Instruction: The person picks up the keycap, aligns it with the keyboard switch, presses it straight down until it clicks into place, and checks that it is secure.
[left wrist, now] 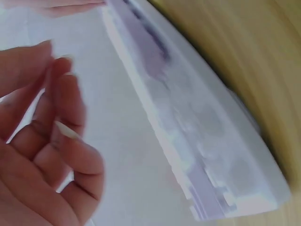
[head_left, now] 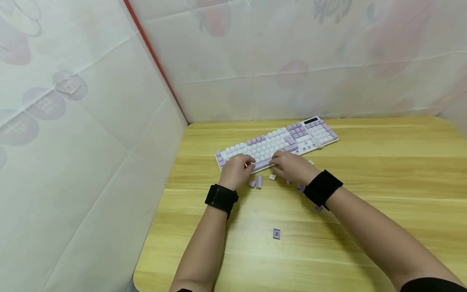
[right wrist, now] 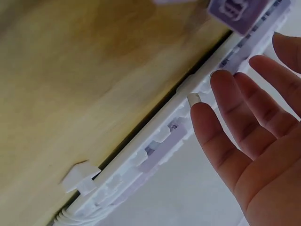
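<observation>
A white-and-purple keyboard [head_left: 277, 142] lies at a slant on the table. My left hand [head_left: 235, 172] is at its front left edge, beside the long purple spacebar [head_left: 263, 164]. In the left wrist view, the fingers of that hand [left wrist: 51, 141] are loosely bent with thumb and index tips close together; nothing shows between them. Near the spacebar's right end is my right hand [head_left: 292, 166]. Its fingers [right wrist: 223, 150] reach along the keyboard's front edge, mostly extended, holding nothing visible. Some switches along the bottom row stand bare of keycaps.
Loose keycaps lie before the keyboard: a long purple one [head_left: 258, 182], a white one [head_left: 272, 177], and purple ones near the right wrist [head_left: 300, 187] and closer to me [head_left: 276, 233]. A bundled white cable [head_left: 316, 140] crosses the keyboard's right part. Draped sheets [head_left: 91, 162] border the table.
</observation>
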Demonstrator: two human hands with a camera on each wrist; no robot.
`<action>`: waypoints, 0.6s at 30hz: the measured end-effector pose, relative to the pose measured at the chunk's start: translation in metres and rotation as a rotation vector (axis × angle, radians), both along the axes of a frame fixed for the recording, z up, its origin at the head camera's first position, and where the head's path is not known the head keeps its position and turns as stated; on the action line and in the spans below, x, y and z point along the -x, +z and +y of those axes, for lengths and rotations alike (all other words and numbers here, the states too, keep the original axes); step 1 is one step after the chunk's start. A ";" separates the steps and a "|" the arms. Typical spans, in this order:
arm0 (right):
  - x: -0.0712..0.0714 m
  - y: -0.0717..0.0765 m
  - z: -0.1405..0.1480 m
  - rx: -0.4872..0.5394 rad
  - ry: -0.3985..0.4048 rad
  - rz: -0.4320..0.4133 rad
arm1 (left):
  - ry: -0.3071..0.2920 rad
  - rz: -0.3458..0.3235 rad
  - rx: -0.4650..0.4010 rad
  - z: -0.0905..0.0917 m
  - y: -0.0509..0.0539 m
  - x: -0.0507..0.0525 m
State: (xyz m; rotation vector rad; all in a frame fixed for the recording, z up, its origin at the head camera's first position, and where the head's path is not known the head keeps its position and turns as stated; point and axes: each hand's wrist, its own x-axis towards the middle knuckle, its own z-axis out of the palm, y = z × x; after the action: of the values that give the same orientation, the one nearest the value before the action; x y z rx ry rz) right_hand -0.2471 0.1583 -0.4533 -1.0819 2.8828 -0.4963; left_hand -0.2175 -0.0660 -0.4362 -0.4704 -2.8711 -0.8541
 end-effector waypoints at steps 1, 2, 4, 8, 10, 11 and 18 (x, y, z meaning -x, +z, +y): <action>-0.001 0.000 0.001 0.000 -0.005 0.003 | -0.022 0.026 -0.031 0.000 0.001 0.000; -0.002 0.000 0.001 0.002 -0.007 0.005 | -0.042 0.050 -0.060 -0.001 0.001 0.001; -0.005 0.001 0.003 0.015 -0.005 0.013 | -0.075 0.094 -0.109 -0.001 0.003 0.001; -0.012 0.002 0.005 0.051 0.022 0.027 | -0.112 0.145 -0.190 -0.002 0.004 0.002; -0.015 0.000 0.003 0.058 0.047 0.042 | -0.124 0.164 -0.223 -0.003 0.005 0.003; -0.017 -0.001 0.001 0.061 0.064 0.051 | -0.130 0.173 -0.237 -0.004 0.006 0.003; -0.027 -0.008 -0.024 0.097 0.208 0.144 | -0.153 0.212 -0.283 -0.010 0.013 0.006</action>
State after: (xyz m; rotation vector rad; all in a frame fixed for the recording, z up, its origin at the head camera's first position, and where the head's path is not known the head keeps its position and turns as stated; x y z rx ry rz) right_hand -0.2205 0.1341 -0.4614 -1.4713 2.8431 -0.5748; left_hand -0.2233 -0.0762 -0.4234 -0.7052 -2.4968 -1.1383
